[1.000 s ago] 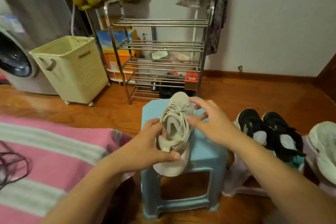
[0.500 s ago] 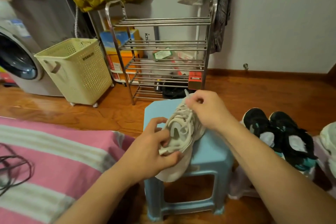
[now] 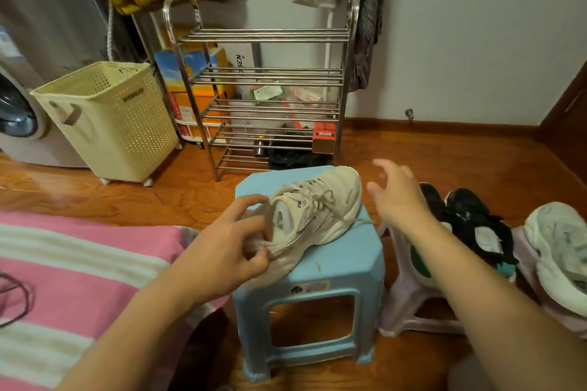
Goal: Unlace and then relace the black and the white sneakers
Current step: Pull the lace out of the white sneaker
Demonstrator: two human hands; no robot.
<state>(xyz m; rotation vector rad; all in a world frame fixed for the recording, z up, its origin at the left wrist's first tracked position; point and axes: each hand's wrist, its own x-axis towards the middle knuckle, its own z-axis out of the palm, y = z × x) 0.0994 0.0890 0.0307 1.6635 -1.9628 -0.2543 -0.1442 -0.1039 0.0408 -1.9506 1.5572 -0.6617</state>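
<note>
— Two stools at lower centre: which holds the white sneaker (image 3: 313, 216)?
— The blue stool (image 3: 343, 263). It lies there on its side, toe toward the rack (image 3: 263, 82). The black sneakers (image 3: 470, 219) sit on the pale stool (image 3: 403, 301) at right.
— What changed?
— A moment ago the right hand (image 3: 397, 200) was pinching the laces near the toe. Now it has let go and hangs just right of the shoe, fingers spread, holding nothing. A loose lace end (image 3: 362, 220) trails beside it.
— And the left hand (image 3: 235, 241)?
— Still curled round the heel collar, steadying it. Unlacing looks barely begun.
</note>
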